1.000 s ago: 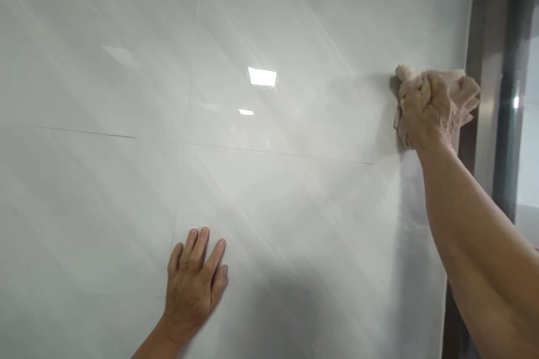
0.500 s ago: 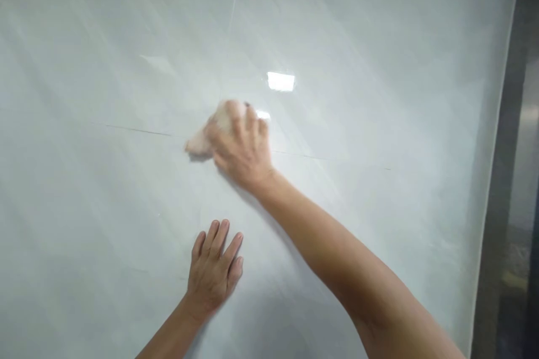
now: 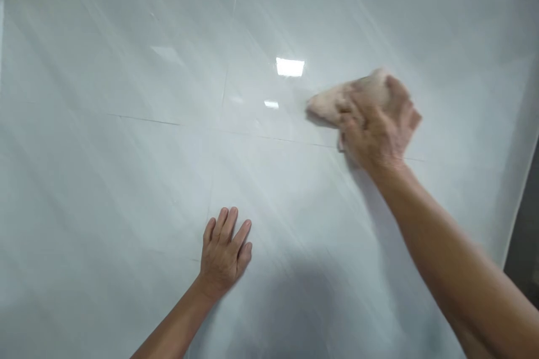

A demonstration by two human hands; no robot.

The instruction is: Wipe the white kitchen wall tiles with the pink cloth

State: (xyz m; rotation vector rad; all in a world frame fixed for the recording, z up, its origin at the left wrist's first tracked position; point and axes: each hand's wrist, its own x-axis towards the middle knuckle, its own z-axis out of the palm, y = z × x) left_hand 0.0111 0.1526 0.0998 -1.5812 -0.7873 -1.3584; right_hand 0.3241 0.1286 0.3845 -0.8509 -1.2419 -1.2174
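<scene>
A pale, pinkish-white cloth [image 3: 330,102] is bunched under my right hand [image 3: 377,123], which presses it against the glossy tiled surface [image 3: 138,190]. The hand is blurred by motion, with its fingers curled over the cloth. One end of the cloth sticks out to the left of the fingers. Lower down, my left hand [image 3: 225,252] lies flat on the tiles with its fingers stretched and slightly spread, holding nothing.
Thin dark joint lines [image 3: 143,120] cross the light grey, streaked tiles. Bright light reflections [image 3: 290,67] shine near the upper middle. A dark strip [image 3: 523,235] borders the surface at the right edge.
My right hand has swept the cloth to the right and slightly up across the tiles. My left hand stays flat on the surface; the view has shifted a little.
</scene>
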